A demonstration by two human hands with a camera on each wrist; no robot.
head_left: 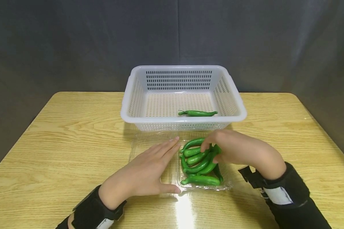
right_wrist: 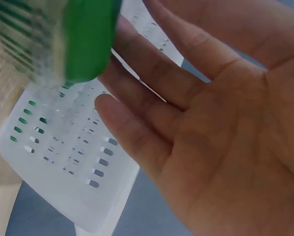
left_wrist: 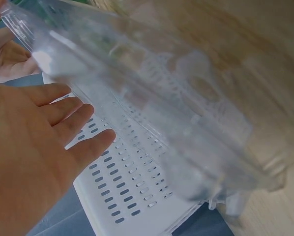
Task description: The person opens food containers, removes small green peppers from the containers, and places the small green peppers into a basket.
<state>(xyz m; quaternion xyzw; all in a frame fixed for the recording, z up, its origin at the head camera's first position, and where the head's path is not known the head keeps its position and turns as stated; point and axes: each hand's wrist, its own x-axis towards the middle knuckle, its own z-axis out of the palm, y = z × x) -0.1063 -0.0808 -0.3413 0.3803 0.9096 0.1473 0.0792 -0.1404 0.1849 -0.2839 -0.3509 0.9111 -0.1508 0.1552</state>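
Observation:
In the head view, several green chili peppers [head_left: 199, 159] lie in the right half of a clear plastic clamshell box [head_left: 226, 184]. My right hand [head_left: 240, 149] reaches over them from the right, its thumb and fingers pinching a pepper [head_left: 216, 150] among the pile. The right wrist view shows a green pepper [right_wrist: 90, 42] close against the fingertips. My left hand [head_left: 146, 171] spreads over the opened lid [head_left: 137, 148], fingers straight and thumb apart, close to the fold beside the peppers. Nothing sits in its palm in the left wrist view.
Behind the box stands a white perforated plastic basket [head_left: 183, 119]. One more green pepper [head_left: 199, 113] lies inside it near the front wall. Everything rests on a wooden table [head_left: 60, 143], with a dark curtain [head_left: 103, 41] beyond its far edge.

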